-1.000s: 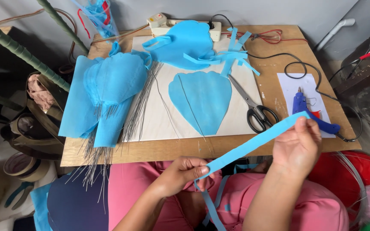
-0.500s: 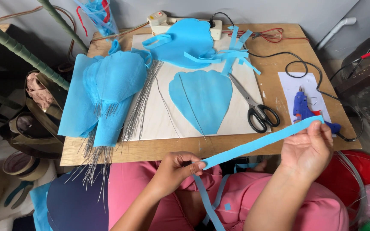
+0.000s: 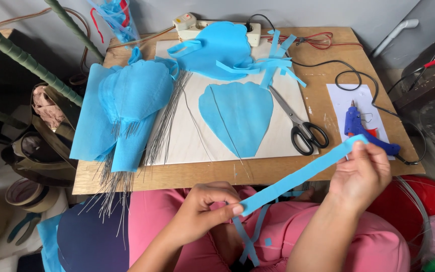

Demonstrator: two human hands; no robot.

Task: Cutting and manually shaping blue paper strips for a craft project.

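A long blue fabric strip (image 3: 298, 176) is stretched taut over the person's lap, just off the counter's near edge, running from about 8 o'clock up to 2 o'clock. It is flat, even in width and a matte sky blue, with loose ends hanging down between the knees. The left hand (image 3: 202, 209) pinches its lower end between thumb and fingers; the right hand (image 3: 361, 174) is closed on the upper end, apparently pulling it straight so it lies smooth. On the wooden counter (image 3: 328, 100), at 12 o'clock from the strip, lies a blue petal shape (image 3: 237, 118) with a wire down its middle. Black-handled scissors (image 3: 300, 126) sit at its 3 o'clock, and a blue glue gun (image 3: 358, 126) rests on white paper beyond, both within reach of the right hand.
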